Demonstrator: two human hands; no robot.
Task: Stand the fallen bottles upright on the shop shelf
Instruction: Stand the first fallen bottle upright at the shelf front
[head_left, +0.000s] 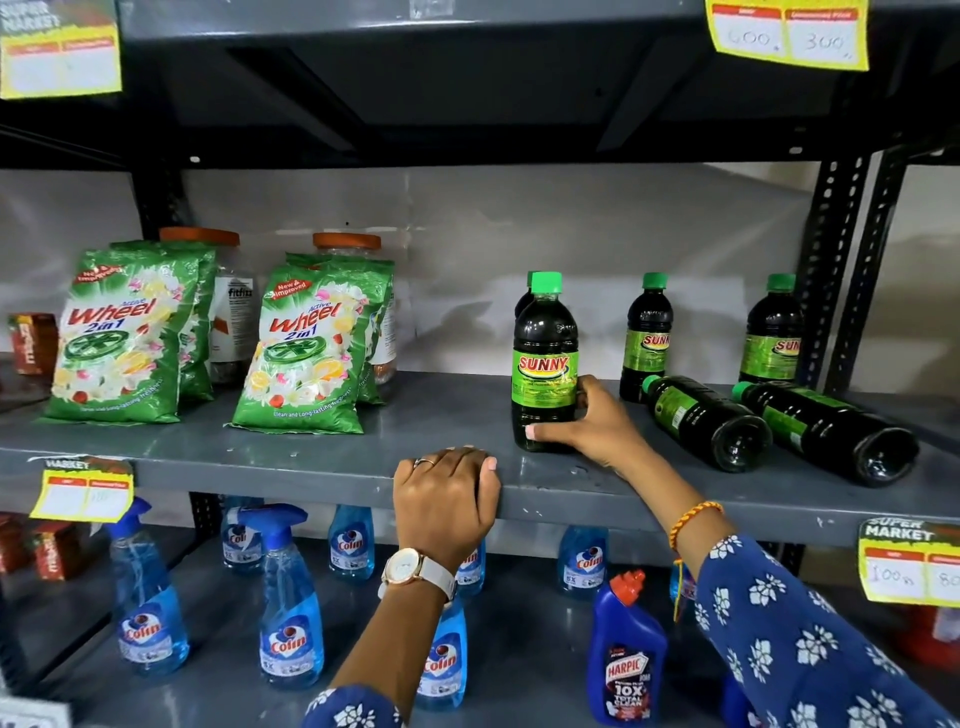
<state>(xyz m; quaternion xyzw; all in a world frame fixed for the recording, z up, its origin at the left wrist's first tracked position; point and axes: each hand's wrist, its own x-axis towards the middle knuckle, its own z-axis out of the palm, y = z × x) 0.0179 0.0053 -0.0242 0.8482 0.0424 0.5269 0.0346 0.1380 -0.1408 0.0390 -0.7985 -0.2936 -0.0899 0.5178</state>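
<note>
A dark Sunny bottle (544, 358) with a green cap stands upright near the front of the grey shelf (332, 441). My right hand (587, 423) is wrapped around its lower part. Another bottle's cap peeks out just behind it. Two more Sunny bottles stand upright further back, one (647, 332) in the middle and one (772, 332) at the right. Two bottles lie on their sides at the right, bases toward me: one (706, 423) beside my hand and one (831, 434) further right. My left hand (447, 499) grips the shelf's front edge.
Green Wheel detergent bags (119, 338) (311, 348) stand on the left of the shelf with orange-lidded jars (347, 244) behind. Blue Colin spray bottles (291, 597) and a Harpic bottle (626, 649) stand on the shelf below. Yellow price tags (83, 493) hang from shelf edges.
</note>
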